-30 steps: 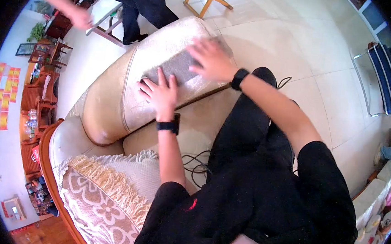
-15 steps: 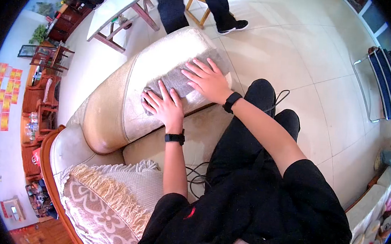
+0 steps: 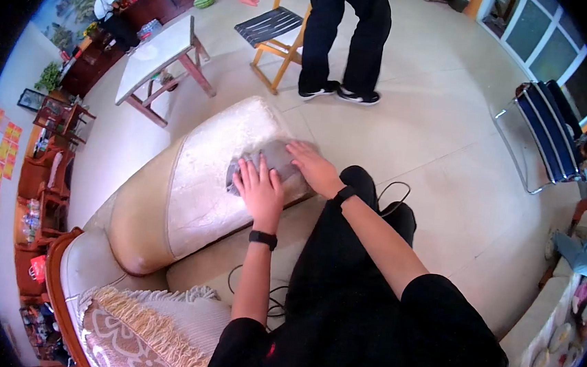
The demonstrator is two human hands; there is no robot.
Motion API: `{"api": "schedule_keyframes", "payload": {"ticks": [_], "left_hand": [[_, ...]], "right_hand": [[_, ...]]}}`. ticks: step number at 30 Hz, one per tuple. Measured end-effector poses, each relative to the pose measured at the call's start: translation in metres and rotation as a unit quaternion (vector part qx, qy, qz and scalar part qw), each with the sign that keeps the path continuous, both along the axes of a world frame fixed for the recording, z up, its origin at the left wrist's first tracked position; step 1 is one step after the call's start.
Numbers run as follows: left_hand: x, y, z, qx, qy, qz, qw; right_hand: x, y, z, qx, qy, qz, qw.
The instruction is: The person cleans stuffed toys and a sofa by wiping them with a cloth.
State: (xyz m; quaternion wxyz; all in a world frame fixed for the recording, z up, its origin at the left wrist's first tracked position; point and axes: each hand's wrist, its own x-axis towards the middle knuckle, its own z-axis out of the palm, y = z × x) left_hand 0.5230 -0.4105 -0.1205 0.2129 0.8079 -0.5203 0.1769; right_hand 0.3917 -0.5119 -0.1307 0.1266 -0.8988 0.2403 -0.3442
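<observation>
A grey piece of cloth lies on the broad, shiny cream armrest of a sofa. My left hand rests flat on the cloth's near left part, fingers spread. At the cloth's right end, my right hand lies with its fingers stretched out over the edge. Neither hand grips the cloth. Part of the cloth is hidden under both hands.
Fringed cushions lean on the sofa at lower left. Dark cables lie beside my leg. Beyond the armrest are a white table, a folding chair and a standing person. A blue folding chair stands right.
The view has tilted up, showing more of the room. My hands have moved closer together on the cloth, which looks more bunched. The person beyond has shifted right of the wooden chair.
</observation>
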Motion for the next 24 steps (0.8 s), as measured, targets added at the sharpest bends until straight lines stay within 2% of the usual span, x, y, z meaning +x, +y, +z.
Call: {"api": "schedule_keyframes", "payload": {"ticks": [1, 2, 3, 4, 5, 6, 7, 9, 11, 15, 20, 22, 24], "left_hand": [[-0.012, -0.011, 0.000, -0.025, -0.004, -0.050, 0.998], [-0.024, -0.023, 0.000, -0.051, -0.010, -0.099, 0.994], [-0.036, -0.033, 0.001, -0.055, -0.019, -0.125, 0.990], [-0.044, -0.041, -0.003, -0.059, -0.018, -0.132, 0.989], [-0.048, -0.051, -0.015, -0.011, -0.050, -0.201, 0.978], [-0.051, -0.059, -0.024, 0.036, -0.082, -0.268, 0.959], [-0.054, -0.062, -0.027, -0.011, -0.053, -0.293, 0.955], [-0.053, -0.062, -0.029, -0.025, -0.053, -0.299, 0.952], [-0.048, -0.051, -0.028, -0.029, -0.057, -0.301, 0.952], [-0.044, -0.031, -0.024, -0.044, -0.031, -0.332, 0.942], [-0.047, -0.009, -0.020, -0.071, -0.011, -0.318, 0.945], [-0.046, 0.008, -0.013, -0.110, 0.013, -0.298, 0.948], [-0.041, 0.026, -0.008, -0.119, 0.012, -0.266, 0.956]], "right_hand": [[-0.010, -0.002, -0.006, 0.170, -0.027, -0.044, 0.984], [-0.019, -0.004, -0.012, 0.333, -0.058, -0.088, 0.937], [-0.028, -0.007, -0.027, 0.329, -0.056, -0.096, 0.938], [-0.036, -0.010, -0.047, 0.341, 0.007, -0.097, 0.935], [-0.041, -0.010, -0.056, 0.350, 0.069, -0.097, 0.929], [-0.041, -0.004, -0.053, 0.337, 0.012, -0.092, 0.937], [-0.041, -0.003, -0.063, 0.347, 0.023, -0.106, 0.932], [-0.044, -0.007, -0.068, 0.354, 0.037, -0.120, 0.927], [-0.044, -0.001, -0.058, 0.422, -0.018, -0.112, 0.900], [-0.047, 0.012, -0.039, 0.387, -0.040, -0.092, 0.917], [-0.055, 0.015, -0.030, 0.393, 0.035, -0.085, 0.915], [-0.056, 0.024, -0.028, 0.348, -0.054, -0.047, 0.935], [-0.059, 0.035, -0.017, 0.334, -0.070, -0.028, 0.940]]}}
